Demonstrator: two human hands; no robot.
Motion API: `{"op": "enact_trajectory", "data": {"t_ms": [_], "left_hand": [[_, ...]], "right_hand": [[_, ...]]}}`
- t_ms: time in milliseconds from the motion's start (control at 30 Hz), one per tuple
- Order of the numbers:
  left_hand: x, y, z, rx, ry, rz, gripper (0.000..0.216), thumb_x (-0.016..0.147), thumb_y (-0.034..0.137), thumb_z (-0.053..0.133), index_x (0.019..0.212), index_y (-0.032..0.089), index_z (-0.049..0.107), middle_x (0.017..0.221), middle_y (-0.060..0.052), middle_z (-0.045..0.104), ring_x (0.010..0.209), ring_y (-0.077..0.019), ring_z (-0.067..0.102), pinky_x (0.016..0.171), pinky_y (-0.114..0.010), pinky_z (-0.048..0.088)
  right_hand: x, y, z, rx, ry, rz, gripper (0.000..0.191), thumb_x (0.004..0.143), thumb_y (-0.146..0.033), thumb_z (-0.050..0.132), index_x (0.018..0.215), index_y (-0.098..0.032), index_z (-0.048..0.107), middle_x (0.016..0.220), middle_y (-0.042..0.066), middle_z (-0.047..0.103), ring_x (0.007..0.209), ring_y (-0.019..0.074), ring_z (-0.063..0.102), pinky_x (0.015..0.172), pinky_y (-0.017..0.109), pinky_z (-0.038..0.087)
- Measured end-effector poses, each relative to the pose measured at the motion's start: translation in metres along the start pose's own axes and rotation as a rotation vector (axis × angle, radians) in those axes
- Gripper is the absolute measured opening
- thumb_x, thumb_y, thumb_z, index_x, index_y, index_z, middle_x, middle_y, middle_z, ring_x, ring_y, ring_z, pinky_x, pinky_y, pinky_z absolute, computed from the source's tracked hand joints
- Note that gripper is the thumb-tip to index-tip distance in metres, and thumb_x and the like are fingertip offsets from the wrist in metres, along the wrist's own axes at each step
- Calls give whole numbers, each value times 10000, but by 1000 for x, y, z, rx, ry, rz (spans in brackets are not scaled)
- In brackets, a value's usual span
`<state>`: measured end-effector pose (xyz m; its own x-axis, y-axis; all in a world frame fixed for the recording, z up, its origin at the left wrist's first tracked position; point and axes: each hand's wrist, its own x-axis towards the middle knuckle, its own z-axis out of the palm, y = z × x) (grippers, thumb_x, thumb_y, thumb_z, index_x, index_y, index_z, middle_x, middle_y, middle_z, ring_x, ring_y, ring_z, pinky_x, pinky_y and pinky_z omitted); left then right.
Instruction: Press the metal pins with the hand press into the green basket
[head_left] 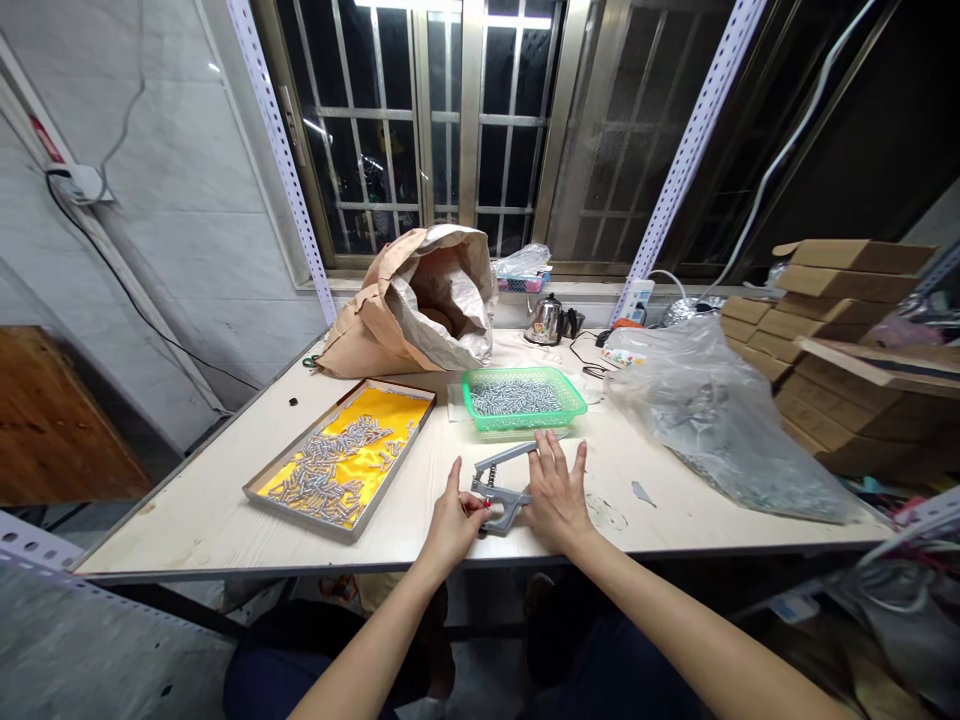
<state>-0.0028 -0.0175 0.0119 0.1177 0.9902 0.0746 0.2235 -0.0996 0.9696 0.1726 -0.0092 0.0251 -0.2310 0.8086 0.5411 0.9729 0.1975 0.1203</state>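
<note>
A grey hand tool (511,497) with two long arms and a black spring (492,474) between them lies near the table's front edge. My right hand (556,492) rests over its right side, fingers draped across the upper arm. At the tool's left end, my left hand (454,515) is closed in a pinch beside a small red part (487,504). What lies between those fingertips is too small to make out. Just beyond the tool stands a green plastic basket (469,400) full of small metal pieces (517,394).
To the left, a shallow tray (352,535) lined with yellow cloth (358,445) holds many small metal parts (322,480). Behind it lies an open paper sack (367,325). A clear plastic bag (697,420), a kettle (546,322) and stacked cardboard boxes (840,350) occupy the back and right.
</note>
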Motion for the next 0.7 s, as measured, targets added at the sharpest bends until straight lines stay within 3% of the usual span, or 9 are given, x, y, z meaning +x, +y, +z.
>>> {"op": "enact_trajectory", "data": {"t_ms": [100,167,233,333,433,567,700], "left_hand": [[-1,-4,-2,-65,12,-34,969,663,185,680,1450,104,122,635,46,598,628,-132,571,696,-262,450],[-2,-7,-6,-84,72,-30,950,653,244,714,1435,122,188,726,12,615,676,-133,569,701,-259,448],[-4,-10,-13,-90,182,-4,864,666,329,716,1395,149,287,846,-32,624,729,-136,564,684,-251,446],[-6,-12,-21,-101,330,18,645,741,432,633,1283,150,426,920,-69,624,761,-145,567,643,-245,445],[-7,-11,-24,-82,369,5,450,802,473,538,1096,133,555,891,-85,647,786,-166,594,676,-261,458],[-3,-8,-25,-26,228,-47,403,825,490,464,823,133,650,779,-79,670,742,-181,604,670,-271,447],[4,-3,-24,-25,35,-145,319,725,413,582,612,124,655,563,-35,617,563,-148,542,549,-240,383]], "right_hand": [[4,4,-2,34,27,-58,330,727,-181,535,1045,-106,579,1241,177,537,1215,307,376,1080,536,137],[7,7,-2,47,-43,-79,268,773,-233,532,1008,-115,584,1064,156,606,1039,280,493,960,440,339],[11,11,0,40,-175,-92,266,795,-278,534,1000,-116,580,935,132,623,908,253,537,789,349,415],[18,14,9,25,-321,-123,162,800,-270,533,878,-144,598,793,91,635,772,210,569,631,273,386],[26,11,17,26,-345,-147,151,812,-283,512,791,-159,596,688,63,626,631,179,552,556,260,333],[37,5,14,32,-298,-180,195,782,-310,544,873,-143,591,791,92,632,751,209,550,634,283,338],[41,2,2,50,-140,-189,215,782,-345,551,874,-155,589,923,120,609,896,247,499,780,346,337]]}}
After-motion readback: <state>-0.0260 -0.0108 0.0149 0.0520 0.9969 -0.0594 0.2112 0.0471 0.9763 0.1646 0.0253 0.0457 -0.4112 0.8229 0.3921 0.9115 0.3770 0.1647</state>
